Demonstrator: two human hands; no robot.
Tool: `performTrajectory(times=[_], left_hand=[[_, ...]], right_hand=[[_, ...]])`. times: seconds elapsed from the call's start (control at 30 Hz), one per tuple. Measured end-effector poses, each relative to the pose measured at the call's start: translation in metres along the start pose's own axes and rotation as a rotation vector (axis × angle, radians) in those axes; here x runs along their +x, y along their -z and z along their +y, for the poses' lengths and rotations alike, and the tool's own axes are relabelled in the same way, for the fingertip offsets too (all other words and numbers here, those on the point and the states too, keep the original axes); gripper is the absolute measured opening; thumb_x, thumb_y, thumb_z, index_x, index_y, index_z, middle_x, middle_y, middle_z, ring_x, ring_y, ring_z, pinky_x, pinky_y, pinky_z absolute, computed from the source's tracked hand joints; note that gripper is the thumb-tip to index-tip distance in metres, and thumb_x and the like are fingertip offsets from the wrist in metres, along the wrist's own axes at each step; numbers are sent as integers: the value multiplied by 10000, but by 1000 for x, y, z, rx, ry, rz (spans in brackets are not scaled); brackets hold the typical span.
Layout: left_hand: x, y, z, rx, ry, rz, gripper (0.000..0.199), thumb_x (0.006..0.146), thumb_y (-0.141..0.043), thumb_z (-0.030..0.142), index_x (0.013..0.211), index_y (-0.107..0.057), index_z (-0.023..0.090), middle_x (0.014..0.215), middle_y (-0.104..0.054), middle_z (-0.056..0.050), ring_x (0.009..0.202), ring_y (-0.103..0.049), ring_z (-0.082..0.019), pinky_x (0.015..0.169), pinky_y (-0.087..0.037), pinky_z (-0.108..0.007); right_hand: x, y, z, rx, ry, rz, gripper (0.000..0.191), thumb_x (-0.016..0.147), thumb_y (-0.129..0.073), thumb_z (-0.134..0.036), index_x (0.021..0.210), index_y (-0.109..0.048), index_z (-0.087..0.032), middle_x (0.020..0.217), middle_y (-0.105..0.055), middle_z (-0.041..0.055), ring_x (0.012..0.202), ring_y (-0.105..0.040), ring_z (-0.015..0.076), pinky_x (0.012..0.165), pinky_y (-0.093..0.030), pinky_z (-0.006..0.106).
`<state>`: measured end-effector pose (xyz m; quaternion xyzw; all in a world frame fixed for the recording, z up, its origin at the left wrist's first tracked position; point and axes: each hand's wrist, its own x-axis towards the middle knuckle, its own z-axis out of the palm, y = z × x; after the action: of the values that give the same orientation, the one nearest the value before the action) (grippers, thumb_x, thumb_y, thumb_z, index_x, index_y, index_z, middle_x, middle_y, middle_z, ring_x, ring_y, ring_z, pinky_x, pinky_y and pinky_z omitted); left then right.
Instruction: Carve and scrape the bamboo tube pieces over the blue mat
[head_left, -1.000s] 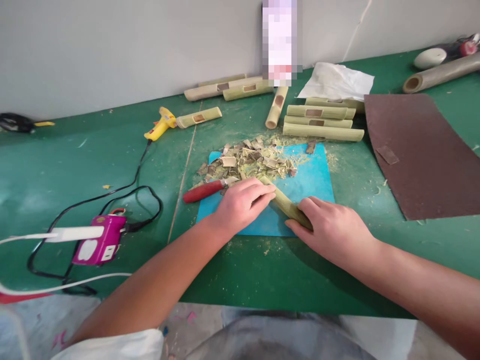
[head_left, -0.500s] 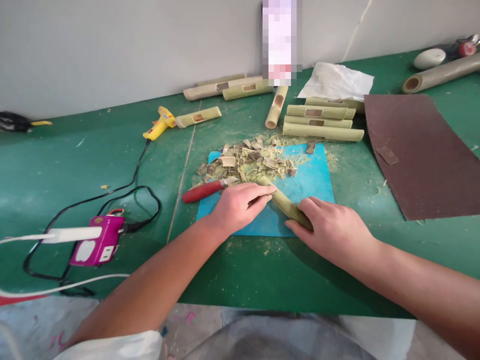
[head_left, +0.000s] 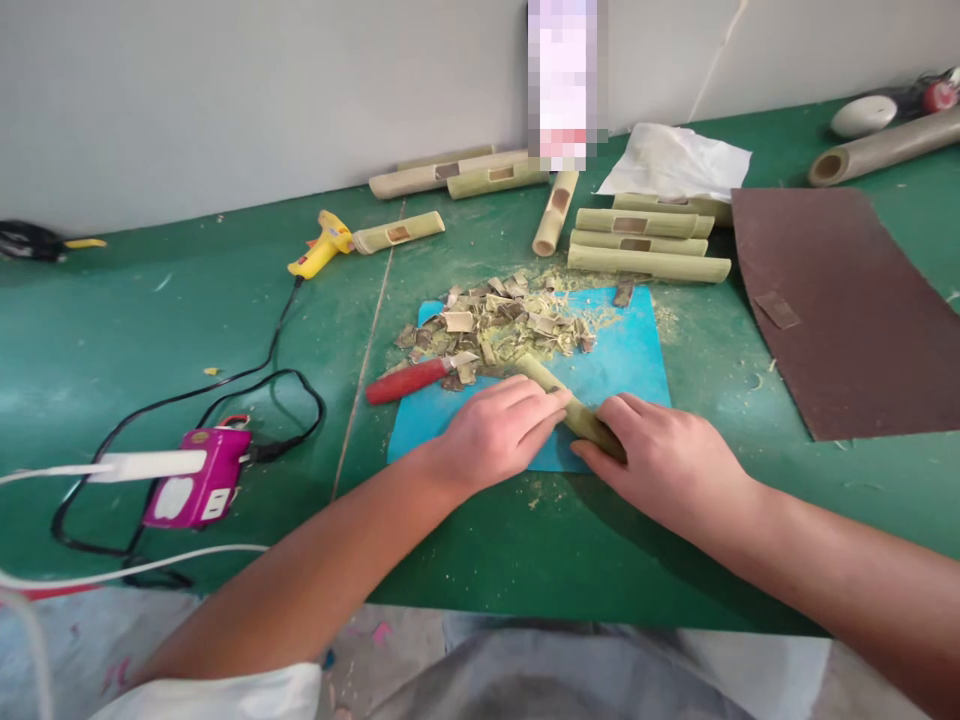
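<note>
Since the earlier frame, our left hand (head_left: 501,428) has slid along the bamboo tube (head_left: 583,418) towards our right hand (head_left: 671,448). From the left, we have a red-handled knife (head_left: 409,382) just left of the frame's centre, then the left hand, its fingertips on the tube, though we cannot tell whether they pinch anything; the tube slants over the blue mat (head_left: 630,360) near the centre, its lower end gripped by the right hand.

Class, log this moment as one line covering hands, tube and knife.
left hand: touching tube | right hand: gripping tube's near end | tube: slanted over mat | knife: beside shavings, untouched
</note>
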<state>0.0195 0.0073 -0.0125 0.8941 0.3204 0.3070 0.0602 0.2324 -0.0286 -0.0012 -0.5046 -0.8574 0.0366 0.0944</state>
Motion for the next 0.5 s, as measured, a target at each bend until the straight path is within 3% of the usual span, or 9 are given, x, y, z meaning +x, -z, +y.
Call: performTrajectory(times=[0.13, 0.3, 0.5], left_hand=[[1, 2, -7, 90, 59, 69, 155, 956, -515, 171, 989, -662, 129, 802, -683, -56, 747, -634, -142, 734, -545, -281], [1, 2, -6, 57, 21, -1, 182, 967, -490, 177, 1019, -652, 112, 745, -658, -45, 724, -612, -138, 703, -538, -269], [-2, 4, -7, 107, 74, 60, 179, 964, -490, 173, 986, -659, 118, 757, -657, -46, 708, -606, -134, 704, -529, -272]], right_hand=[[0, 0, 0, 6, 8, 22, 281, 857, -584, -424, 729, -548, -176, 631, -562, -8, 493, -464, 113, 468, -184, 270], [-2, -1, 0, 15, 32, 54, 282, 874, -568, -402, 709, -536, -176, 621, -542, -10, 486, -457, 108, 461, -203, 266], [-1, -1, 0, 18, 23, 36, 296, 909, -507, -404, 722, -535, -176, 631, -531, -3, 499, -447, 108, 472, -215, 266]])
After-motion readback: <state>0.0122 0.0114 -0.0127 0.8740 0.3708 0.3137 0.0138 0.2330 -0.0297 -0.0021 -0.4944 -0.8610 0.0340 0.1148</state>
